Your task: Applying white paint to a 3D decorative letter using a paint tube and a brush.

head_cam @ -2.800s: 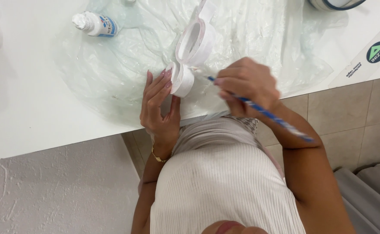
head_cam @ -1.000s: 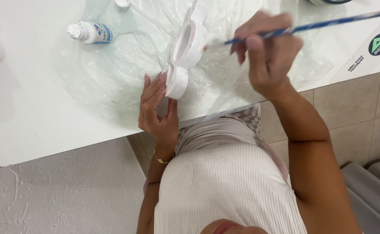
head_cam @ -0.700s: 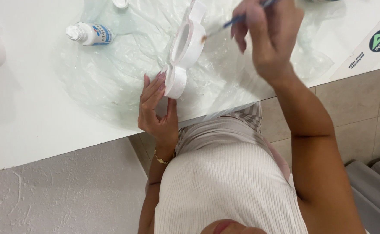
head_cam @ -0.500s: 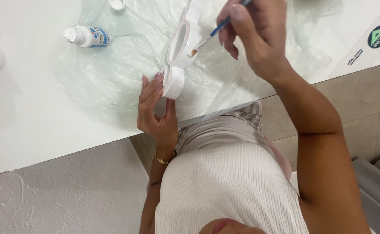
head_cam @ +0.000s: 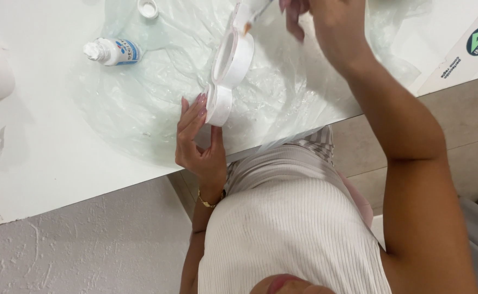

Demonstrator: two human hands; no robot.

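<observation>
A white piece made of joined round rings (head_cam: 232, 61) stands on edge on a clear plastic sheet (head_cam: 141, 109). My left hand (head_cam: 196, 147) steadies its lowest ring (head_cam: 218, 104), fingers on the left side and thumb below. At the top edge of the view, my right hand (head_cam: 326, 24) is closed on a thin paintbrush. Only the brush's brownish tip (head_cam: 246, 25) shows, touching the top of the upper ring. The rest of the brush is out of view.
A small glue bottle (head_cam: 113, 51) lies open on the sheet at the left, its white cap (head_cam: 148, 8) beyond it. A card with a green emblem (head_cam: 467, 49) lies at the right. The white table's (head_cam: 59, 163) edge runs just below my left hand.
My right hand has swung the brush from far right back to the white piece, bringing its tip onto the upper ring. My left hand has stayed on the lower ring.
</observation>
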